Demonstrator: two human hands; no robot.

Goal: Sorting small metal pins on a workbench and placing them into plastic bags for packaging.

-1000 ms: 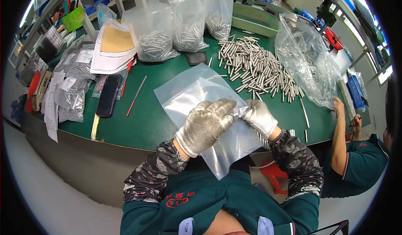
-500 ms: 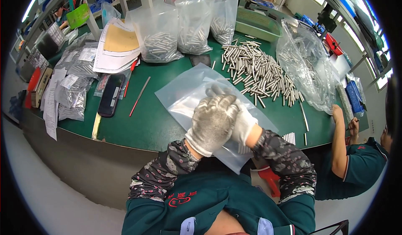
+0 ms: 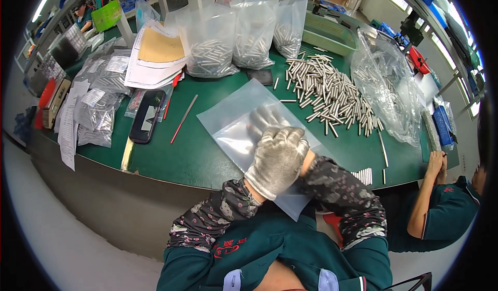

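A large clear plastic bag (image 3: 223, 117) lies flat at a slant on the green table in front of me. My left hand (image 3: 277, 158), in a greyish worn glove, lies across the back of my right hand and wrist with its fingers curled. What those fingers grip, if anything, is hidden. My right hand (image 3: 267, 119) reaches forward under it; its gloved fingers are spread and show hazily, as if through the plastic. Right of the bag is a heap of short metal pins (image 3: 332, 93). A short row of pins (image 3: 363, 176) lies by the table's near edge.
Upright bags of pins (image 3: 211, 52) stand at the back beside a green tray (image 3: 329, 34). On the left are a phone (image 3: 147, 117), a thin red-handled tool (image 3: 184, 119), papers and packed bags. A crumpled plastic bag (image 3: 386, 83) and a co-worker (image 3: 448, 208) are at right.
My left hand has slid over the right glove, covering its cuff. The right fingers are now more spread and plainer to see. The co-worker's hands have come together lower down. The view has shifted slightly.
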